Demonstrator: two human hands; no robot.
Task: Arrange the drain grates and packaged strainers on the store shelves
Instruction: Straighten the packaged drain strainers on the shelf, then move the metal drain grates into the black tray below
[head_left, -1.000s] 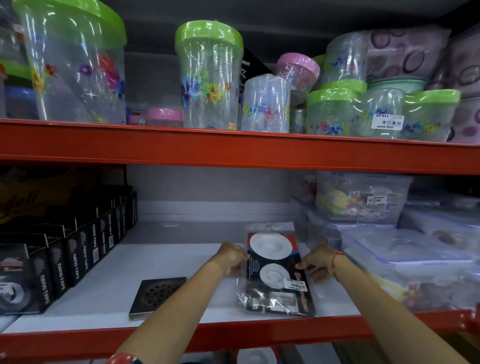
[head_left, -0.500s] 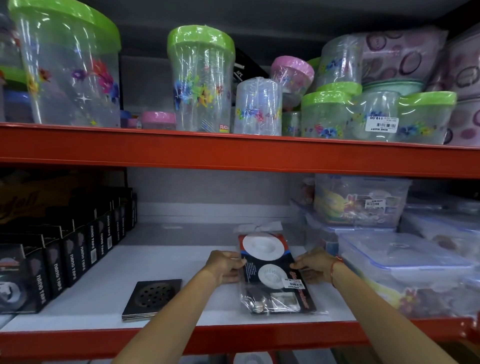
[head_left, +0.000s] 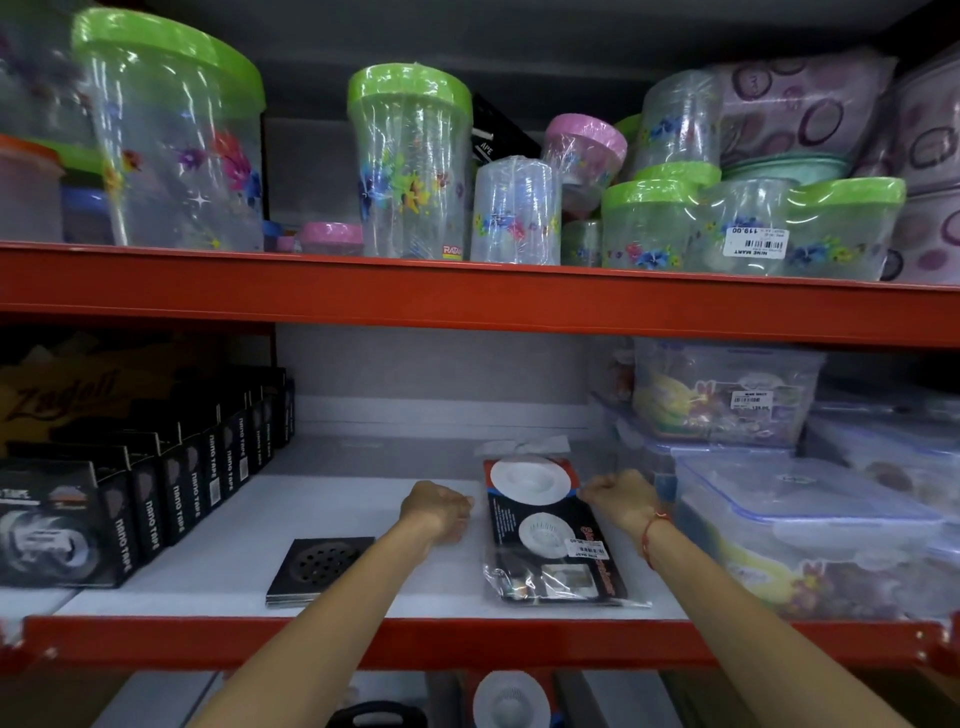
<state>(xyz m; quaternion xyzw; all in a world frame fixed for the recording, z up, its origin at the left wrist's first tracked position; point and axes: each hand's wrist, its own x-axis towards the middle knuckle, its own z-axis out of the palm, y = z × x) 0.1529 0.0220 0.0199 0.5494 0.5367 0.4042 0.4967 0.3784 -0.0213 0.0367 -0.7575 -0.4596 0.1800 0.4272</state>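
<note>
A clear-wrapped pack of white strainers (head_left: 545, 530) on a black and red card lies flat on the white lower shelf (head_left: 363, 499), right of centre. My right hand (head_left: 621, 499) has curled fingers on the pack's upper right edge. My left hand (head_left: 439, 512) is curled just left of the pack, a small gap away and holding nothing. A square dark drain grate (head_left: 319, 569) lies flat near the shelf's front edge, left of my left forearm. Another white strainer (head_left: 511, 701) shows below the shelf.
Black nano tape boxes (head_left: 171, 499) line the shelf's left side. Stacked clear lidded containers (head_left: 810, 525) fill the right, close to my right hand. A red shelf beam (head_left: 467, 301) runs overhead, with green-lidded plastic jars (head_left: 410, 166) on top.
The pack has been set down a little farther right and back. My left hand has come off its left edge; my right hand stays at its right edge.
</note>
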